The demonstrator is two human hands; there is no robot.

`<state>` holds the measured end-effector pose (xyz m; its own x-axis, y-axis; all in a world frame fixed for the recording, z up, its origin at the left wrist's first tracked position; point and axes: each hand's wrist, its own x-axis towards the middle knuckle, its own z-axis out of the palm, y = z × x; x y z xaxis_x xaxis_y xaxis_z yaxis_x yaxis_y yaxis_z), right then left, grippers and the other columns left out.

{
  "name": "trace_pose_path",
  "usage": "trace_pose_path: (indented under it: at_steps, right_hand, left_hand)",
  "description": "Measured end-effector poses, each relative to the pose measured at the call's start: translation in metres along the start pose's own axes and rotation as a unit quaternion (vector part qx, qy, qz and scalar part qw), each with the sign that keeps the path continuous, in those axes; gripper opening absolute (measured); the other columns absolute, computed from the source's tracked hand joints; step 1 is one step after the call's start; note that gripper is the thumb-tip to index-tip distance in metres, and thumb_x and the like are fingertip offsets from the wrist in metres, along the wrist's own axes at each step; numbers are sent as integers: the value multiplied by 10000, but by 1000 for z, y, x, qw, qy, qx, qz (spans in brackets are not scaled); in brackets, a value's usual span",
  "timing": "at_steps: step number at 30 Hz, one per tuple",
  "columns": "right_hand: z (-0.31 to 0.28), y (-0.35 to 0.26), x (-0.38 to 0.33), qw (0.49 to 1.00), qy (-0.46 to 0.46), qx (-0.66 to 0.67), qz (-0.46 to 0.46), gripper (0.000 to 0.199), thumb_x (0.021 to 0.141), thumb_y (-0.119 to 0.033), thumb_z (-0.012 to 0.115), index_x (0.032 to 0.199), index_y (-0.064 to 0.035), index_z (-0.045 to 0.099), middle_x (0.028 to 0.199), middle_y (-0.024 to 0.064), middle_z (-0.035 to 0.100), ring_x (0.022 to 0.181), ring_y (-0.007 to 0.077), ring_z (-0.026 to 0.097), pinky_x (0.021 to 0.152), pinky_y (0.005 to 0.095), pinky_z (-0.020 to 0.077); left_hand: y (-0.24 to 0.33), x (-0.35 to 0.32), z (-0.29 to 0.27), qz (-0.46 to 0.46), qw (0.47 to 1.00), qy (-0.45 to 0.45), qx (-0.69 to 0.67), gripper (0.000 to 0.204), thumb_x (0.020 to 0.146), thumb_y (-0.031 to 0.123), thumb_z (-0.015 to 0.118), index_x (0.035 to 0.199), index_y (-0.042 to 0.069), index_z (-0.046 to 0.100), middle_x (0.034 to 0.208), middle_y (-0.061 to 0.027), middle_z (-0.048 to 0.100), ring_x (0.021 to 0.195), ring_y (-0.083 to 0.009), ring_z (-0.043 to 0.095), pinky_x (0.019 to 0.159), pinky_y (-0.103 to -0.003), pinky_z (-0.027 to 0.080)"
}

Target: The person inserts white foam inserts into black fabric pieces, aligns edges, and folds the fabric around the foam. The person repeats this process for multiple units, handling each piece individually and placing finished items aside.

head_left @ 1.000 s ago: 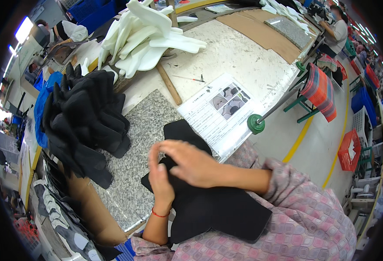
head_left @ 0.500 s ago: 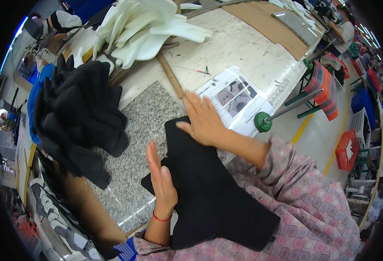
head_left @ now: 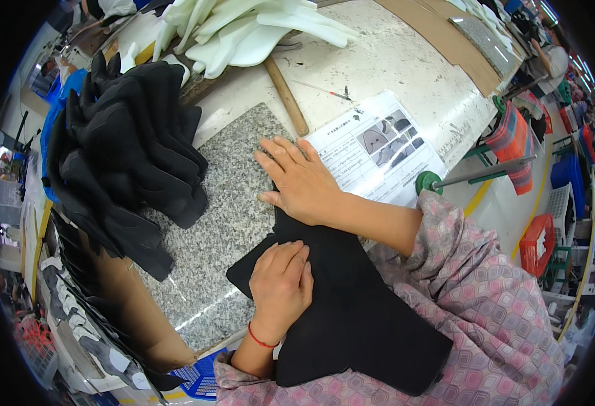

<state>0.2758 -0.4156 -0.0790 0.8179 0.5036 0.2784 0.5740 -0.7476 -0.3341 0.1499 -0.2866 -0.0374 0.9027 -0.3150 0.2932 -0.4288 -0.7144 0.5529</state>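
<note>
A large black cut piece [head_left: 338, 298], smooth and cloth-like with several lobes, lies partly on a speckled granite slab [head_left: 236, 162] and partly over my lap. My right hand [head_left: 304, 183] rests on its upper end, palm down, with the fingers stretched out over the slab. On the piece's left part sits my left hand [head_left: 280, 284], fingers curled in and pressed together, a red cord around the wrist. I see nothing held in it, though its fingertips are partly hidden. Left of the slab hangs a stack of similar black pieces [head_left: 128, 149].
White foam-like pieces [head_left: 243, 34] are heaped at the back. A wooden-handled hammer [head_left: 287, 95] and a plastic-covered printed sheet [head_left: 378, 149] lie beyond my right hand. An open cardboard box [head_left: 135, 304] stands at left. A metal rod with a green end [head_left: 429, 181] juts out at right.
My left hand has gone from upright with straight fingers to curled down onto the black piece. My right hand now lies flat over the piece's upper end. The whole view has shifted slightly.
</note>
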Motion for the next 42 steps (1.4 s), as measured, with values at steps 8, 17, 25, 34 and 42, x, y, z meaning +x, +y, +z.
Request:
trace_pose_path:
  at_steps: [8, 17, 25, 34, 42]
  right_hand:
    - [-23, 0, -2, 995, 84, 54, -4, 619, 873, -362, 598, 1338, -11, 389, 1417, 175, 340, 1331, 334, 289, 1076, 486, 209]
    - [-14, -7, -44, 995, 92, 23, -19, 588, 844, -335, 618, 1304, -21, 430, 1398, 153, 376, 1317, 321, 315, 1058, 500, 243]
    - [-9, -1, -43, 992, 111, 46, -25, 532, 879, -311, 611, 1295, -18, 452, 1388, 178, 388, 1284, 348, 343, 1060, 466, 261]
    - [-94, -21, -55, 905, -15, 419, -73, 508, 887, -323, 614, 1265, -8, 486, 1297, 163, 487, 1230, 328, 434, 1040, 422, 319]
    - [-200, -23, -76, 806, -127, 543, -201, 330, 841, -217, 698, 1095, -20, 619, 1058, 71, 653, 940, 160, 626, 826, 283, 490]
  left_hand:
    - [4, 3, -4, -8, 1000, 8, -9, 263, 694, 7, 651, 956, 23, 665, 991, -108, 640, 945, -306, 593, 835, -378, 483]
    - [-12, -6, -11, -133, 958, 90, -237, 149, 767, -13, 622, 915, 5, 619, 943, -102, 620, 907, -217, 596, 818, -296, 463]
    - [94, -109, -69, 144, 963, 197, 113, 243, 765, 139, 741, 995, 112, 666, 981, -64, 610, 906, -234, 551, 801, -351, 491]
    - [73, -82, -55, 156, 946, 262, 106, 262, 656, -42, 743, 892, 62, 701, 783, -54, 602, 669, -205, 567, 573, -304, 463]
    - [55, -40, -86, 140, 967, 208, 52, 273, 565, -17, 815, 804, 47, 700, 695, -44, 602, 626, -180, 561, 532, -275, 435]
